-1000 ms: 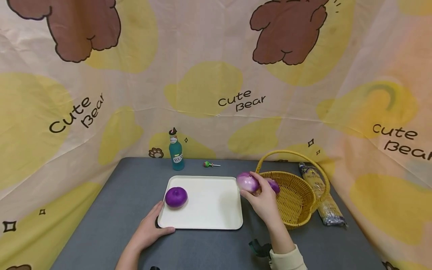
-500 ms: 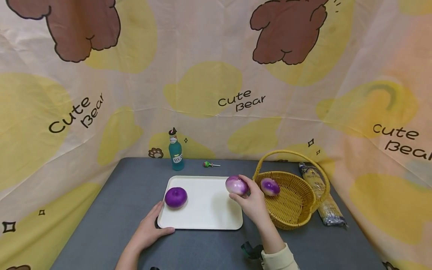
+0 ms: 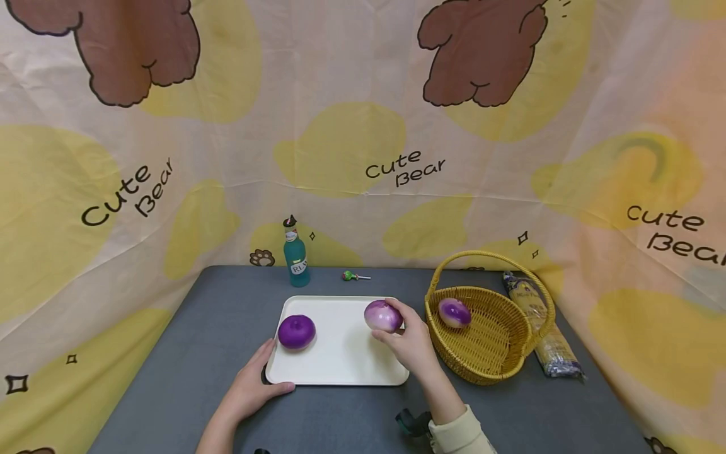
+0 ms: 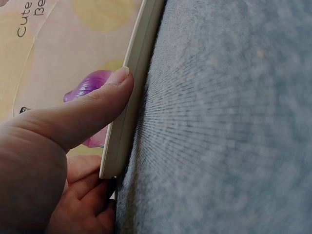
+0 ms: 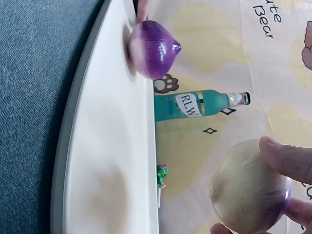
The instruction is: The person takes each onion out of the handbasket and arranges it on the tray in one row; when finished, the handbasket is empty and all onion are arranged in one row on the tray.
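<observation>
The right hand (image 3: pixel 413 343) holds a pale purple onion (image 3: pixel 383 316) in curled fingers above the right half of the white tray (image 3: pixel 340 359), while the left hand (image 3: pixel 249 388) grips the tray's near left corner, thumb on the rim, close to a darker purple onion (image 3: pixel 296 331) lying there.

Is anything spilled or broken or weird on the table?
Nothing stands out. The tray lies flat with one purple onion on it, the right hand holds another onion above it, a third sits in the basket, and the bottle stands upright.
</observation>
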`<state>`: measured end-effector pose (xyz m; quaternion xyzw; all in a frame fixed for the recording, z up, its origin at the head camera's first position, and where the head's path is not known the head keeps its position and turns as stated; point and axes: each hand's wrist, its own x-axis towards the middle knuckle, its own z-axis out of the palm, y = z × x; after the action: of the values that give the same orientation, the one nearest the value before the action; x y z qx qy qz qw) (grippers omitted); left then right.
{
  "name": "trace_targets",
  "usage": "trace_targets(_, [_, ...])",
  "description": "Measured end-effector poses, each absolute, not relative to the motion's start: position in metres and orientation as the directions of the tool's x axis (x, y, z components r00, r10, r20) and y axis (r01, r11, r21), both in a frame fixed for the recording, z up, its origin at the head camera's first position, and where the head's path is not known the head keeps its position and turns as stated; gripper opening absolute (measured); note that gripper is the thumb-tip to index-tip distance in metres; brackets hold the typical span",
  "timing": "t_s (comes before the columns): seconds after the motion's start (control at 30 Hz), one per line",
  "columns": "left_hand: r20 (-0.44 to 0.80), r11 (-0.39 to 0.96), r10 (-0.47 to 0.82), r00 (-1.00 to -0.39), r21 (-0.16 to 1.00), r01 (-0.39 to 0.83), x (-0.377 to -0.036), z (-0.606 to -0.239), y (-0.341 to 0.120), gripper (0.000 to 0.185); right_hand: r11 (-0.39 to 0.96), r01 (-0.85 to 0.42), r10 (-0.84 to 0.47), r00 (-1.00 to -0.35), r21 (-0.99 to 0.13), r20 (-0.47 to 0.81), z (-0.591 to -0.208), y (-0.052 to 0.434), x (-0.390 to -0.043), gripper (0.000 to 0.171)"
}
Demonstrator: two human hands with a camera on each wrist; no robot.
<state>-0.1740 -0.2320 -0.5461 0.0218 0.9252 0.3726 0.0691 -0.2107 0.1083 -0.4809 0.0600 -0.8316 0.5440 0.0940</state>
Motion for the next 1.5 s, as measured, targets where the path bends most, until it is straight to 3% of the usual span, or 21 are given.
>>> trace_targets(0.73, [-0.101,0.708,0.105,-0.989,0.706,0.003,-0.174,-0.548,-0.231,0.116,0.363,-0.272,-0.086,-0.962,-0.891,0.258,-0.5,0.075,-0.226,0.065])
trace_targets(1.5, [-0.107,0.712,0.095,-0.99,0.702,-0.008,-0.177,-0.553,-0.234,0.119,0.406,-0.201,-0.142,-0.977,-0.891,0.156,-0.527,0.044,-0.237,0.067])
